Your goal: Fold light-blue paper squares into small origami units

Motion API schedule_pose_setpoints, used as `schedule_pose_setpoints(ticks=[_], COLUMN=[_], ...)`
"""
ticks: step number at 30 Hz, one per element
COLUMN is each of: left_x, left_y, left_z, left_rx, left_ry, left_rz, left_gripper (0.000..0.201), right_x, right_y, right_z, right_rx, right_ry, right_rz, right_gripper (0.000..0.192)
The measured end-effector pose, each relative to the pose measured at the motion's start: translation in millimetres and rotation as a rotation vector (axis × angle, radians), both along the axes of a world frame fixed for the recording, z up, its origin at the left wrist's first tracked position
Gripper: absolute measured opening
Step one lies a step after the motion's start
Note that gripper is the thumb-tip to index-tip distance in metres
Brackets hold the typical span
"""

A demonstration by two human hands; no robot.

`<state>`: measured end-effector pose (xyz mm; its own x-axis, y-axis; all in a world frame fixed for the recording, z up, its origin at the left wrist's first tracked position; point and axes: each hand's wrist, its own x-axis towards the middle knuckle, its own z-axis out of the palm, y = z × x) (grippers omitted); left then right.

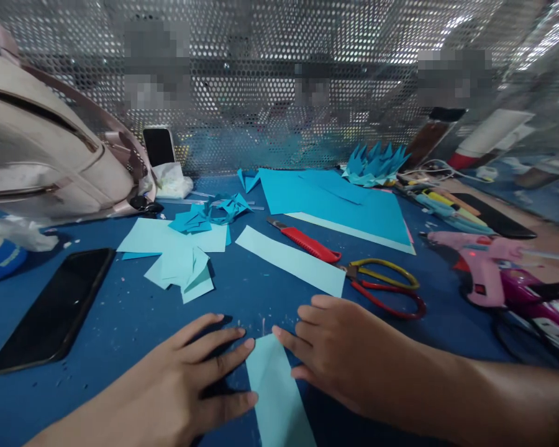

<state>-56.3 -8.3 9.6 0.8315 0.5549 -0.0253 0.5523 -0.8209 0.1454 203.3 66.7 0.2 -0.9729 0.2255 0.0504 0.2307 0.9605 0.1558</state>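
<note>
I press my flat, unclenched left hand [186, 372] and right hand [335, 347] on the light, floppy pale-blue paper strip [277, 391], best pinned at its edges.

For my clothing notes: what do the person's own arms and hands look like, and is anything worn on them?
Both hands, left and right, are bare: no gloves, rings or watch visible. The forearms are uncovered too, with no sleeves in view. Fingernails look short and unpainted.
</note>
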Motion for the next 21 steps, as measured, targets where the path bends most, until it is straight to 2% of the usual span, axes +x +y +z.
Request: schedule_pose_setpoints(ticks=[3,4,5,7,10,13,14,17,21], left_x=[0.1,0.1,0.4,2.6,11.8,25.5,29.9,39.9,43.4], left_y=[-7.3,-8.2,-8.1,-6.3,-4.3,-6.2,-6.9,-6.4,1.0], left_z=[-6.3,-8.3,-9.8,-11.4,-12.7,-16.1,-17.3,-18.1,-14.6], left_rx=[0.035,0.026,0.006,-0.035,-0.072,-0.071,-0.073,-0.085,-0.186], left_ry=[-0.063,-0.096,-0.125,-0.191,-0.281,-0.325,-0.320,-0.318,-0.444], left_rz=[0.079,0.066,0.051,0.104,0.295,0.466,0.499,0.554,0.582], left_gripper=[0.041,0.041,0.041,0.044,0.048,0.077,0.081,0.067,0.041], right_x=[-0.9,-1.8,-3.0,-5.7,-8.9,-10.7,-11.3,-13.3,-15.0], right_y=[0.1,1.9,5.0,14.5,31.9,42.0,42.8,40.4,35.3], right_z=[3.3,5.3,7.6,11.9,13.3,5.4,1.6,-8.9,-13.3], right_rx=[-0.024,-0.047,-0.079,-0.180,-0.323,-0.463,-0.491,-0.559,-0.616], right_ry=[-0.023,-0.035,-0.044,-0.050,0.041,0.141,0.159,0.228,0.323], right_rz=[-0.014,-0.021,-0.023,0.005,0.075,0.077,0.068,0.037,-0.027], right_gripper=[0.035,0.032,0.028,0.023,0.027,0.032,0.034,0.025,0.006])
